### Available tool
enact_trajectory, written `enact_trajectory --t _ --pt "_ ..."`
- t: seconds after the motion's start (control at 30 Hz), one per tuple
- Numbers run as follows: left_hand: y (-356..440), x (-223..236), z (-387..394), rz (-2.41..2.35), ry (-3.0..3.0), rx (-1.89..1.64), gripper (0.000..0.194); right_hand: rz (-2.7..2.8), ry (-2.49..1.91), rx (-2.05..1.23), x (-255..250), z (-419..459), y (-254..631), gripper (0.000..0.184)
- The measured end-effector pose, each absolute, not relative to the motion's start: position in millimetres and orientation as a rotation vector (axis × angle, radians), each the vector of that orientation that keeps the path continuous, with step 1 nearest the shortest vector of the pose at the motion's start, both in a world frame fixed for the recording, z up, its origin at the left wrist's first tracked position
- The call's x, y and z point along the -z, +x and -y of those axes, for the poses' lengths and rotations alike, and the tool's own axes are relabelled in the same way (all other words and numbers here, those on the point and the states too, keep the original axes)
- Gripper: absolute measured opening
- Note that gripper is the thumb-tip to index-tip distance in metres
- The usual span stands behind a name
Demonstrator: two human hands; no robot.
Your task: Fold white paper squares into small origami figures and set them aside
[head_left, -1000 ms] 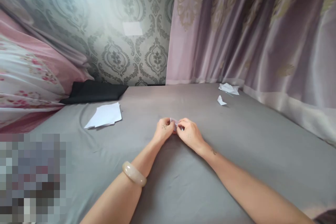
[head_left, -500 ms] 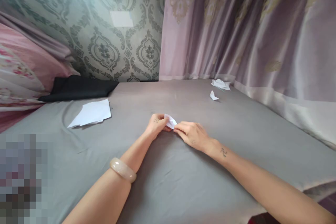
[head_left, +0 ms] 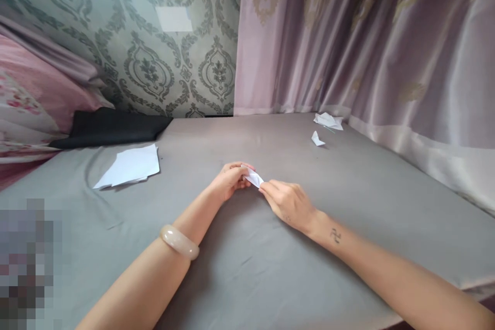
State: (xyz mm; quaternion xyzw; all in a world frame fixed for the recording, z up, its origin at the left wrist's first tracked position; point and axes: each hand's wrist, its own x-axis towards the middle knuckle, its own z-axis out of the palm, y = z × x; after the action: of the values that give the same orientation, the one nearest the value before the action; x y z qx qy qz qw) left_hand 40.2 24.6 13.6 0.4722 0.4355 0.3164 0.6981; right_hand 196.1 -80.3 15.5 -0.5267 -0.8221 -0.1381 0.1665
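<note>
Background: grey-green damask-patterned wall (head_left: 218, 69), with a mauve curtain with gold motifs (head_left: 294, 36) hanging across the upper right of the frame. Below lies a wide surface covered in smooth grey cloth (head_left: 247, 273).

Centre of the frame: a small, narrow piece of folded white paper (head_left: 253, 178), lifted between the hands and slanting down to the right. The left hand (head_left: 232, 180) pinches its upper end, thumb on top; the right hand (head_left: 290, 203) pinches its lower end, fingers bunched close together. Judgement: gripping both ends steadies the light piece and probably holds its creases flat. Fine fold detail too small to read.

Centre left: overlapping flat white paper sheets (head_left: 135, 166), near a black folded cloth (head_left: 116, 128); presumably set aside to leave the middle free. Upper right: a small upright folded white paper shape (head_left: 317, 139), just in front of a loose pile of white papers (head_left: 328, 121), both apart from the hands.
</note>
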Motion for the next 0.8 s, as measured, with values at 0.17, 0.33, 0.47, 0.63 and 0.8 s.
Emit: enact_trajectory --t 0.17,0.33,0.47,0.63,0.8 --pt "38.6 -6.2 -27.7 -0.916 0.997 -0.803 0.014 2.264 -1.477 0.420 -10.0 81.0 195.5 0.031" --pt "41.7 -9.2 -22.7 -0.915 0.961 -0.850 0.011 2.211 -1.477 0.369 -9.1 83.3 194.3 0.030" --pt "44.5 -15.8 -14.1 -0.855 1.034 -0.829 0.010 2.133 -1.515 0.258 -7.6 84.2 194.9 0.026" --pt "46.7 -18.6 -6.1 -0.804 1.107 -0.823 0.011 2.020 -1.565 0.200 -9.6 83.1 198.8 0.028" --pt "45.1 -16.4 -5.3 -0.810 1.133 -0.765 0.021 2.026 -1.557 0.146 -11.1 83.4 202.7 0.025"
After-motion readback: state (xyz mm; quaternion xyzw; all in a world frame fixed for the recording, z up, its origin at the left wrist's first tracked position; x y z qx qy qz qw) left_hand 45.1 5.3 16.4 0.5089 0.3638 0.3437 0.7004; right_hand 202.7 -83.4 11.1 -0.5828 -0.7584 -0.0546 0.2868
